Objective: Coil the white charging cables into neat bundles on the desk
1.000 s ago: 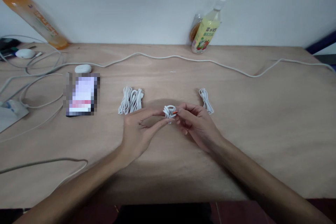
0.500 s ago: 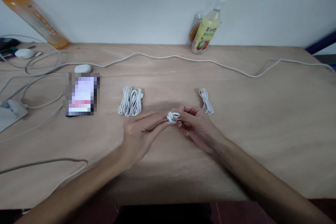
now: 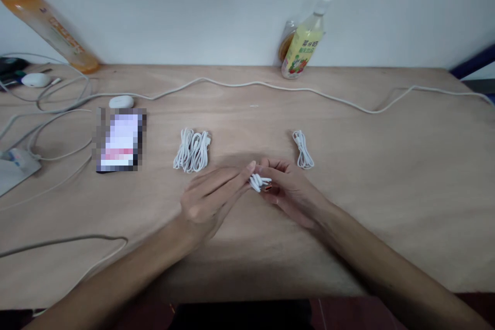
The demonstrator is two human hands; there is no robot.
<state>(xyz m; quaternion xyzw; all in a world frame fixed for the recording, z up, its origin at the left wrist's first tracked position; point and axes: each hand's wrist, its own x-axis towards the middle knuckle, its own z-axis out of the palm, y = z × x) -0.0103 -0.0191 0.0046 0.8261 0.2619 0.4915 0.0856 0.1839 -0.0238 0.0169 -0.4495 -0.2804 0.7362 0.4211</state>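
Observation:
Between my two hands is a coiled white USB cable, held above the table with its orange-lined plug facing me. My left hand grips it from the left, thumb on top. From the right, my right hand pinches the same cable; its fingertips are partly hidden behind the coil. Beyond my left hand, bundled white cables lie side by side on the table. One more coiled white cable rests just past my right hand.
A long white cord crosses the wooden table near the wall. At left lie a phone, a white earbud case and looped cords. An orange drink bottle and a yellow-labelled bottle stand at the back.
The coil has tilted and dropped slightly toward me, its plug turning. My left thumb has moved up over the top of the coil. The cables on the table have stayed put.

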